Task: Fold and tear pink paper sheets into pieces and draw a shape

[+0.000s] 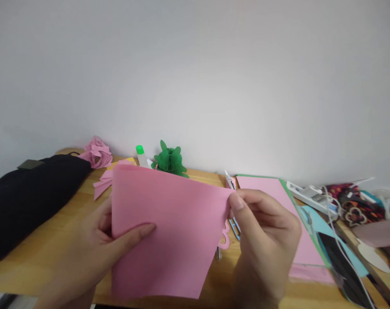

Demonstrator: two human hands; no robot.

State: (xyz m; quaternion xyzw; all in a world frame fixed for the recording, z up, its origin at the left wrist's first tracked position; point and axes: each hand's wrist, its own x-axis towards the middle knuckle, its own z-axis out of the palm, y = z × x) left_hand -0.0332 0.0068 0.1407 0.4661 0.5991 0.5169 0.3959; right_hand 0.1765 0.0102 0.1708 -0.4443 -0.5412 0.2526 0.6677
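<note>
A pink paper sheet (175,227) is held up over the wooden table (53,240), tilted toward me. My left hand (95,249) grips its left edge, thumb lying across the front of the sheet. My right hand (266,236) pinches the sheet's right corner between thumb and fingers. Part of a pink cut-out shape (225,240) and blue scissor handles (235,227) peek out behind the sheet's right edge.
A black bag (27,197) lies at the left. A pink paper flower (96,152), a glue stick with a green cap (141,155) and a green paper ornament (169,161) stand near the wall. Pink paper on a green sheet (278,193), cables and a dark tablet (339,257) lie right.
</note>
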